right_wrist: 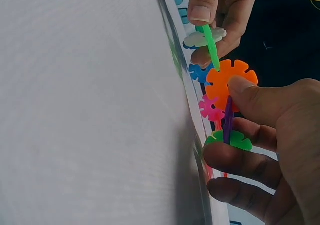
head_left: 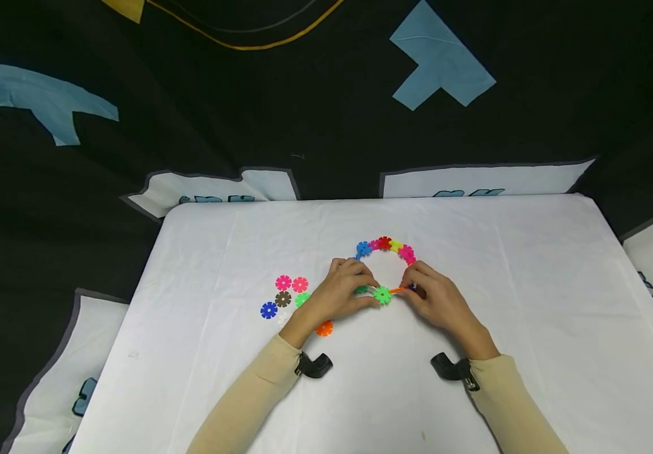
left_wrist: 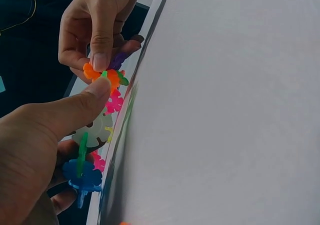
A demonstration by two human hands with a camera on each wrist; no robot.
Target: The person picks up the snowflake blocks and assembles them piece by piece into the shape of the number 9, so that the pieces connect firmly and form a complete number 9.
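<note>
A ring of notched plastic discs [head_left: 385, 243] in blue, pink, red, yellow and other colours lies between the two hands on the white table. My left hand [head_left: 344, 291] pinches the chain near a green disc [head_left: 382, 295]; a whitish disc [left_wrist: 92, 132] and a blue disc [left_wrist: 82, 175] sit by its fingers in the left wrist view. With thumb and fingers, my right hand [head_left: 436, 296] grips an orange disc [right_wrist: 231, 85], which meets the green one. A purple disc [right_wrist: 228, 120] and another green disc [right_wrist: 235, 140] follow, partly behind the right fingers.
Left of the left hand lie loose discs: pink [head_left: 283, 282], coral [head_left: 300, 285], brown [head_left: 283, 299], blue [head_left: 269, 309], green [head_left: 302, 299] and a faint whitish one. An orange loose disc [head_left: 324, 328] lies beside the left wrist. Black cloth hangs behind the white table [head_left: 530, 284].
</note>
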